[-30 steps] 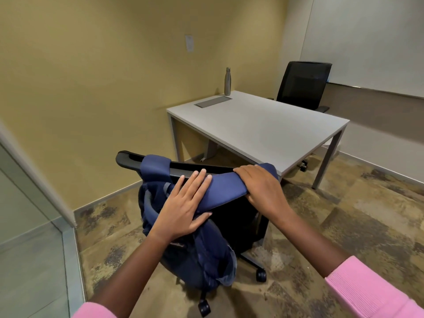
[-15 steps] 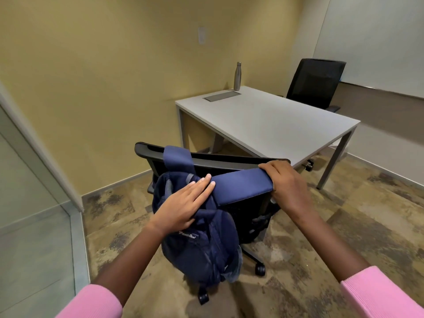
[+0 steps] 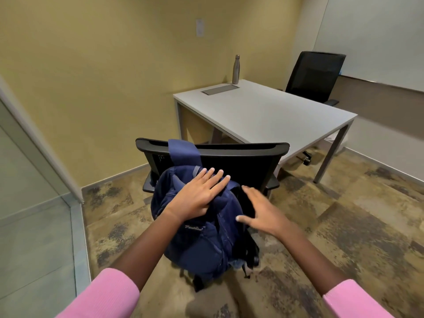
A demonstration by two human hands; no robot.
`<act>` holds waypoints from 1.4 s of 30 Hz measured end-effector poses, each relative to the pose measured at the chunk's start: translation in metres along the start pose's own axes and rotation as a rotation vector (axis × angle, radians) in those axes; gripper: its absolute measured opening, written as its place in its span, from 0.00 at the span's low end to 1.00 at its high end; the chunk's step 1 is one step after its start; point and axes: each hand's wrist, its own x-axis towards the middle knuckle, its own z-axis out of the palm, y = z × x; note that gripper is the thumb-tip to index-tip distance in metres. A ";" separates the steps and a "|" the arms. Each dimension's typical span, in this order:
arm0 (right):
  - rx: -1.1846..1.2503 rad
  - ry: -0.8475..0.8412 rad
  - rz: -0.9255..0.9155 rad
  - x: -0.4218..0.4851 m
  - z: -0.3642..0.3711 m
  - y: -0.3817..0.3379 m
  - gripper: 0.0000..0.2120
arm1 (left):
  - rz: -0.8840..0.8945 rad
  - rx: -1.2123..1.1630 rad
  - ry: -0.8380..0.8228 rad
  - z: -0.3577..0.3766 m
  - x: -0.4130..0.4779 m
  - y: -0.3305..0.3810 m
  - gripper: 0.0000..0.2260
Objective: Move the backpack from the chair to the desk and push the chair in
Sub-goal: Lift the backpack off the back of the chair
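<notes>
Right hand (image 3: 263, 211) left the strap (image 3: 183, 152), now open & empty beside backpack (image 3: 202, 244); left hand (image 3: 197, 195) flat on top, gripping nothing. Risk: strap still over chair (image 3: 241, 157) back, could snag on lift.

The only writing I can see is a small pale cursive word stitched on the front of the navy backpack (image 3: 202, 228), just below the wrist of my left hand (image 3: 197, 195). It seems to begin with an "F", but the letters are too small and blurred for me to read it for sure.
</notes>
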 end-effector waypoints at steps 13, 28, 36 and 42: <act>0.468 0.352 0.274 0.031 0.057 -0.028 0.35 | -0.035 -0.081 -0.045 0.012 0.011 0.013 0.31; 0.519 0.528 0.435 0.050 0.084 -0.031 0.14 | 0.016 -0.172 0.135 -0.022 0.026 -0.129 0.21; 0.638 0.598 0.495 0.055 0.085 -0.042 0.05 | 0.047 -0.556 0.020 -0.019 0.048 -0.158 0.16; 0.629 0.697 0.534 0.061 0.078 -0.049 0.05 | 0.103 -0.626 0.034 -0.014 0.047 -0.172 0.17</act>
